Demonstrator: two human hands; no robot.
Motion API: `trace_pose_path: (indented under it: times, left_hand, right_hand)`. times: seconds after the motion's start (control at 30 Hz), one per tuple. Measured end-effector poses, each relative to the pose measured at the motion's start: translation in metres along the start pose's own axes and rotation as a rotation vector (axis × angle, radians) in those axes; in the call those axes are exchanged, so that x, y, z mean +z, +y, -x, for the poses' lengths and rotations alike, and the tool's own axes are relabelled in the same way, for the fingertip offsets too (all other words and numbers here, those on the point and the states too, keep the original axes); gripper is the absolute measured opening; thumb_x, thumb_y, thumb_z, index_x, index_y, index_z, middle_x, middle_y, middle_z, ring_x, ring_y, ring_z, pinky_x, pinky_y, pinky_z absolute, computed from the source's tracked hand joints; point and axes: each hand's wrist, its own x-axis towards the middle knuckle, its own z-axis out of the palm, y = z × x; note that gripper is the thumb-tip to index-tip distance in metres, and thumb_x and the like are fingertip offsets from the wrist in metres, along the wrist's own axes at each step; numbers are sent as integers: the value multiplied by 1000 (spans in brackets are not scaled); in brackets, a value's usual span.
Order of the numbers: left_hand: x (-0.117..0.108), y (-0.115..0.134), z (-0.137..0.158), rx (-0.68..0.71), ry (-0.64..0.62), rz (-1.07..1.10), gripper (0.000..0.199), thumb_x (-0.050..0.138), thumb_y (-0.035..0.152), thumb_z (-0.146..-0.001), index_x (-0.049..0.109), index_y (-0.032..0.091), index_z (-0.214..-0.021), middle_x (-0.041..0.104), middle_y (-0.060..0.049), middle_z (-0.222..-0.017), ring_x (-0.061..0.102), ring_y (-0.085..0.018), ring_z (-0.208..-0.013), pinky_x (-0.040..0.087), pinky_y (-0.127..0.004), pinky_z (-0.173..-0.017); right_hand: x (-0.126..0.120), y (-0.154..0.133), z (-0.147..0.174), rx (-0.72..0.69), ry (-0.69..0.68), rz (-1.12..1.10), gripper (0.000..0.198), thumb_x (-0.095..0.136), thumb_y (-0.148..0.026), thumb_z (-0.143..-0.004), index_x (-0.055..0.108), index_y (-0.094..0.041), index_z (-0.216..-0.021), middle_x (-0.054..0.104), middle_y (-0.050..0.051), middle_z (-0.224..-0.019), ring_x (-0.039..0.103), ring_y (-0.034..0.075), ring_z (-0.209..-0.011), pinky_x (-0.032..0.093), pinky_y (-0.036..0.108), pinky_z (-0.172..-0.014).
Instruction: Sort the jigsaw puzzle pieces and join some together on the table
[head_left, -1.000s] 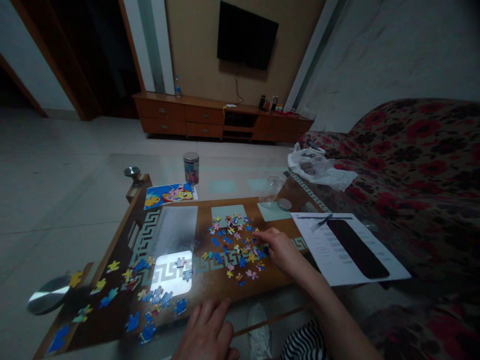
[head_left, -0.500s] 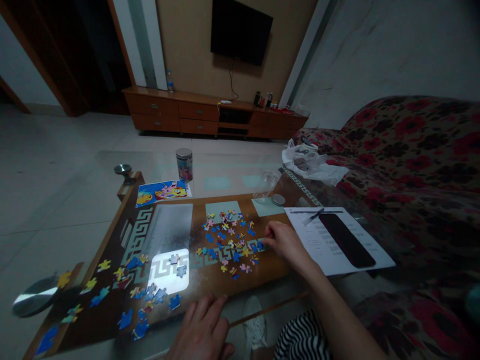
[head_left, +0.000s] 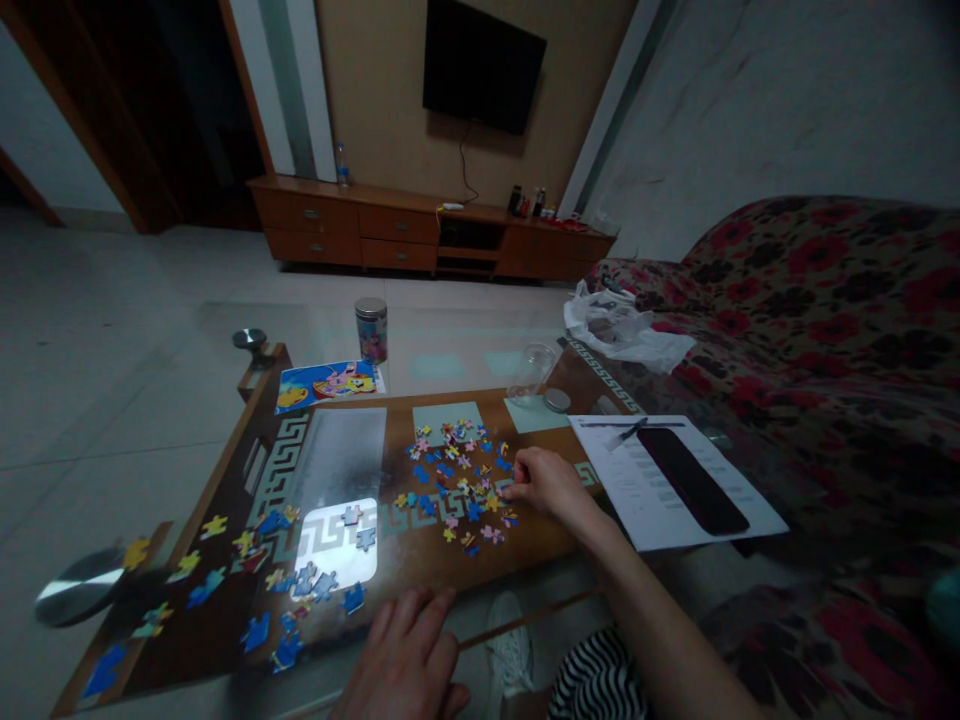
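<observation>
So your right hand (head_left: pixel 546 484) is curled by the puzzle pieces (head_left: pixel 465 478) mid-frame, can't tell if its fingers pinch one, while your left hand (head_left: pixel 411 655) rests lower center, fingers loosely together.

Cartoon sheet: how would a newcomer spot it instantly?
Start at the glass-topped table and look to its far left. Just this side of the lidded canister lies the cartoon sheet with its blue background. Unlike the puzzle pieces, it is one whole picture.

Loose puzzle pieces (head_left: pixel 473 512), blue, yellow and pink, crowd the middle of the table (head_left: pixel 409 572). Other pieces (head_left: pixel 352 598), mostly blue and yellow, lie scattered toward its left end.
</observation>
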Motion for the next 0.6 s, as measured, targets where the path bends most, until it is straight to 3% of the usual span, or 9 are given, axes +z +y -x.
trace_pose_path:
  times: [0.2, 0.4, 0.6]
  left_hand:
    - [8, 1, 6, -15, -2, 23, 16, 70, 29, -68, 61, 21, -78, 62, -2, -114, 53, -26, -99, 47, -41, -78]
    - [4, 1, 3, 6, -32, 21, 20, 73, 32, -66, 61, 22, -78, 61, -3, -115, 52, -27, -98, 47, -41, -75]
    - [4, 3, 2, 2, -35, -8, 23, 75, 35, -65, 60, 21, -77, 62, -3, -113, 52, -27, -97, 46, -40, -75]
  right_hand:
    - [-3, -2, 5, 3, -20, 36, 16, 75, -24, -68, 61, -18, -70, 65, 3, -76, 56, 16, -70, 28, 25, -56]
    - [-4, -10, 14, -35, -87, 41, 18, 78, -27, -63, 61, -19, -65, 65, 1, -70, 57, 16, -65, 27, 24, -53]
    - [-4, -18, 13, -12, -34, 64, 16, 75, -27, -69, 61, -19, -68, 65, 3, -75, 58, 17, -70, 28, 25, -55]
